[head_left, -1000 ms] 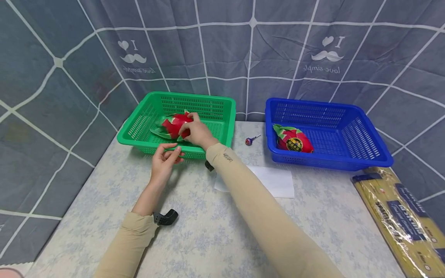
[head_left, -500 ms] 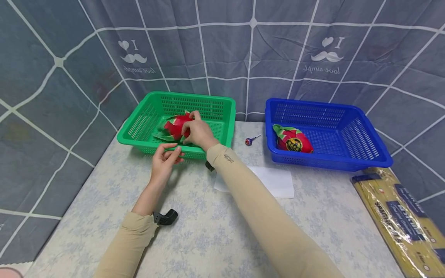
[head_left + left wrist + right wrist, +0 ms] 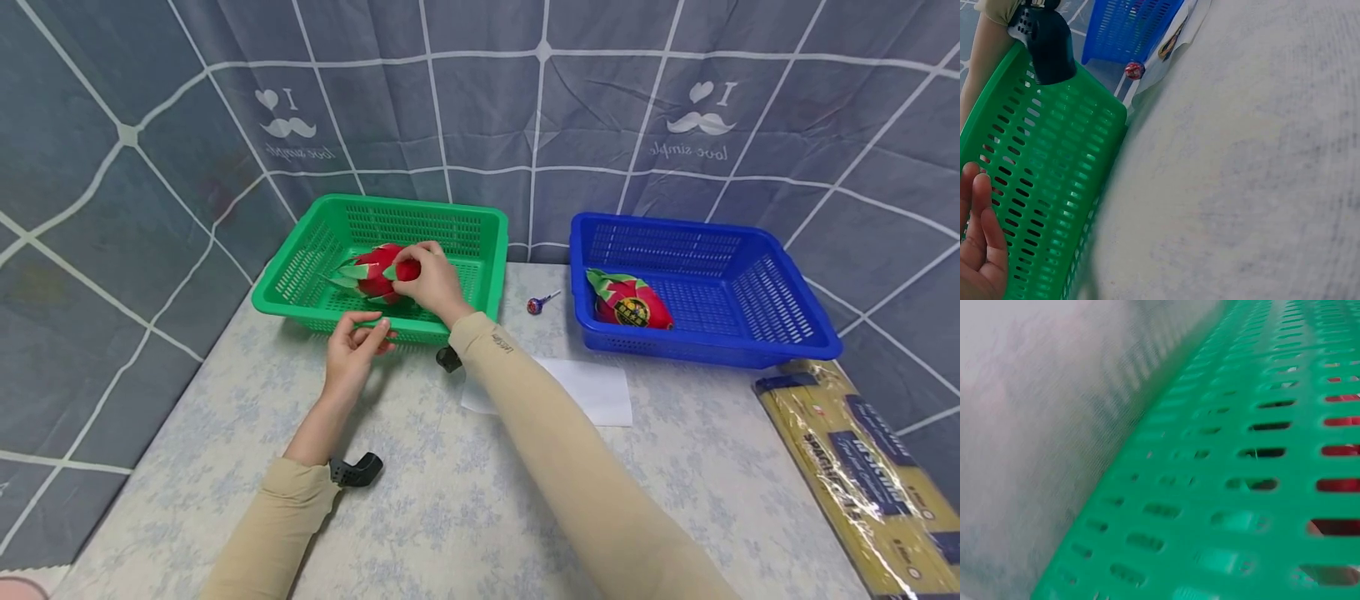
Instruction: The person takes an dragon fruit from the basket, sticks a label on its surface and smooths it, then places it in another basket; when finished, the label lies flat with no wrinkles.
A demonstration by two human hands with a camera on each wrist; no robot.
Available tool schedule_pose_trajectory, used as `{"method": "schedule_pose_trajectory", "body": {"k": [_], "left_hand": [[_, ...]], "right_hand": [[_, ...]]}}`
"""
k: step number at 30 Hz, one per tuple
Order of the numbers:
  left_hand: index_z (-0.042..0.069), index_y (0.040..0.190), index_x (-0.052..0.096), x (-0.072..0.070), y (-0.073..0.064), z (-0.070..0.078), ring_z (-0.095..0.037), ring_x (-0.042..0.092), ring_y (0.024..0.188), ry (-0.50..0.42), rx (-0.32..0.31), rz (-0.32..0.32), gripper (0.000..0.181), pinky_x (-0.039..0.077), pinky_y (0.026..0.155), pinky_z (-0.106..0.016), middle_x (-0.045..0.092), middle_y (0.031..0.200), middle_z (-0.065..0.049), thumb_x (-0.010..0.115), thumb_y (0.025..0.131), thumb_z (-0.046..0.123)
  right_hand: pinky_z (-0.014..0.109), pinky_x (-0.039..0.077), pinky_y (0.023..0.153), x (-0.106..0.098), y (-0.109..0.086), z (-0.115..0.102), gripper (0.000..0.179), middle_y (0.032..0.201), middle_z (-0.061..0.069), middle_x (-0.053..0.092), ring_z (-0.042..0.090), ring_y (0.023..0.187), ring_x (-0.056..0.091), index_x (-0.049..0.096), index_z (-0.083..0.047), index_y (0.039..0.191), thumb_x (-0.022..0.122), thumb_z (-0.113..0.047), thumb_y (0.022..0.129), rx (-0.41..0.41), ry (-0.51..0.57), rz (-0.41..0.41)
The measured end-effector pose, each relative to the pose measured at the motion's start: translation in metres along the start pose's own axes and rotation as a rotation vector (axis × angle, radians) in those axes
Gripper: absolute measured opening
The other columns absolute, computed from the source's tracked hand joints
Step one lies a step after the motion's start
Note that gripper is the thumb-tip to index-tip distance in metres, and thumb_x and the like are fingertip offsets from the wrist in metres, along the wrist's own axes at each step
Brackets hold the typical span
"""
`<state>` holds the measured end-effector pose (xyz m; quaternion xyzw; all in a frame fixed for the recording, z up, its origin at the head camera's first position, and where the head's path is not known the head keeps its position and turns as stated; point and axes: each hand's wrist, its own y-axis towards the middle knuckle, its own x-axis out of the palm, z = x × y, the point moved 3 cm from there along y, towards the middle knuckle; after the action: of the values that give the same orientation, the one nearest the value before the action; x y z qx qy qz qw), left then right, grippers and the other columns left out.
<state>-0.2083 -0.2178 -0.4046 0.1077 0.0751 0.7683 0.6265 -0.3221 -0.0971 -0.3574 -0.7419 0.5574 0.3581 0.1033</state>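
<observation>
In the head view, a red dragon fruit with green leafy scales lies in the green basket. My right hand reaches over the basket's front rim and holds the fruit's right end between thumb and fingers. My left hand pinches the front rim with thumb and index finger; its other fingers hang along the outer wall in the left wrist view. Through the wall slots in the right wrist view, red parts of the dragon fruit show, while most of the right hand is hidden.
To the right stands a blue basket with another dragon fruit, labelled, inside. A lollipop lies between the baskets. White paper lies in front, and a yellow spaghetti packet at the right edge.
My right hand has turned the dragon fruit in place, so a green scale now faces up near its fingers. The left hand stays on the rim.
</observation>
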Motion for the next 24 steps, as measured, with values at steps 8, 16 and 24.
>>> {"method": "schedule_pose_trajectory", "body": {"k": [8,16,24], "left_hand": [[0.004,0.110,0.054,0.005,0.003,-0.002,-0.026,0.065,0.070,-0.005,0.001,0.000,0.021,0.053,0.068,-0.026,0.068,0.079,-0.003,0.060,0.093,0.016],[0.006,0.114,0.055,0.003,0.006,0.001,-0.018,0.065,0.071,0.014,-0.051,-0.010,0.023,0.053,0.072,-0.030,0.068,0.081,0.000,0.060,0.093,0.014],[0.006,0.117,0.055,-0.003,0.002,0.018,-0.011,0.064,0.071,0.132,-0.131,-0.040,0.029,0.052,0.074,-0.028,0.067,0.077,0.004,0.060,0.093,0.021]], "right_hand": [[0.022,0.049,0.079,-0.016,-0.002,0.002,0.033,0.128,0.004,0.047,0.018,0.106,0.052,0.064,-0.015,0.112,0.074,-0.024,0.082,0.012,0.143,0.058],[0.024,0.049,0.077,-0.057,-0.013,-0.002,0.033,0.122,0.004,0.051,0.016,0.106,0.050,0.065,-0.012,0.109,0.077,-0.021,0.079,-0.046,0.269,0.154],[0.030,0.050,0.083,-0.125,-0.060,0.005,0.034,0.124,0.006,0.050,0.017,0.104,0.055,0.064,-0.003,0.109,0.077,-0.012,0.079,-0.126,0.398,0.187]]}}
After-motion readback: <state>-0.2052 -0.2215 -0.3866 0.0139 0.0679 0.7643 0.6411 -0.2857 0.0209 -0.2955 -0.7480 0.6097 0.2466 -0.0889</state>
